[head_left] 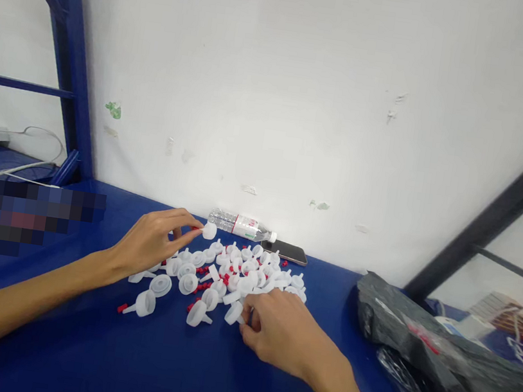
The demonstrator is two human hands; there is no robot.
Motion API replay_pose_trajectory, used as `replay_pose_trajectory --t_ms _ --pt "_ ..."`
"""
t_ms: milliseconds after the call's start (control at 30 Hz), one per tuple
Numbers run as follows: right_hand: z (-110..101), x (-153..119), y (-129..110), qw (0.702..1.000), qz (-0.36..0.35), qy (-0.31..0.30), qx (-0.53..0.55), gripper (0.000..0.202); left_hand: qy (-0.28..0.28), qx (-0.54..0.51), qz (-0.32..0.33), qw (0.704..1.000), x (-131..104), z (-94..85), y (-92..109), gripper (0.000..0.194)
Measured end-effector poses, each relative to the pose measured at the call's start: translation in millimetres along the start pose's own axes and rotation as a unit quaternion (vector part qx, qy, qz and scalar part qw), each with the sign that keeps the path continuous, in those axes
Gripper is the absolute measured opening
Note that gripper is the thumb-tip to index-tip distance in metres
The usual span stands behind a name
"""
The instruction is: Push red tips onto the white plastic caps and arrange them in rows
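Note:
My left hand (158, 238) is raised over the back left of a loose pile of white plastic nozzle caps (188, 284). Its thumb and fingertips pinch one white nozzle cap (209, 231) by the narrow spout, wide end pointing right. At the front right of the pile, my right hand (284, 329) has its fingers closed at the spout end of another white nozzle cap (234, 313); the fingers partly hide that end. Small red tip caps (204, 286) are scattered among the white ones. One nozzle cap (145, 303) at the front left has a red tip on its spout.
A clear plastic bottle (242, 226) lies on its side by the wall, with a phone (285, 251) beside it. A dark grey plastic bag (443, 358) covers the right side of the blue table (159, 370). Blue metal posts (74, 53) stand at the left.

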State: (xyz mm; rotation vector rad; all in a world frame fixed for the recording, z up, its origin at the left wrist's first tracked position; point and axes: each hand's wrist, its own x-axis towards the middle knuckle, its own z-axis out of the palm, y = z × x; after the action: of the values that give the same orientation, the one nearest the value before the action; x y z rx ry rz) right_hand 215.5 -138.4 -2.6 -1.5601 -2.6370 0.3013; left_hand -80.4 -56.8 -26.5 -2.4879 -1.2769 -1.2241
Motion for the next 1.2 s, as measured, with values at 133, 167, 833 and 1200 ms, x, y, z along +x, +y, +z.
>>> replay_pose_trajectory --t_ms 133,167,833,1200 --pt "-3 0 1 1.000 -0.004 -0.012 -0.004 0.011 -0.003 0.000 -0.003 1.000 0 0.3 -2 0.034" --pt "-3 0 1 1.000 -0.005 -0.014 -0.005 0.011 -0.003 0.000 -0.004 1.000 1 0.3 -2 0.034" --pt "-5 -5 1 0.999 0.000 -0.038 0.002 0.015 -0.141 0.155 -0.053 0.976 37 -14.0 -30 0.032" --pt "-8 -6 4 0.998 0.006 -0.053 0.034 0.018 -0.390 0.244 -0.110 0.881 87 13.5 -52 0.036"
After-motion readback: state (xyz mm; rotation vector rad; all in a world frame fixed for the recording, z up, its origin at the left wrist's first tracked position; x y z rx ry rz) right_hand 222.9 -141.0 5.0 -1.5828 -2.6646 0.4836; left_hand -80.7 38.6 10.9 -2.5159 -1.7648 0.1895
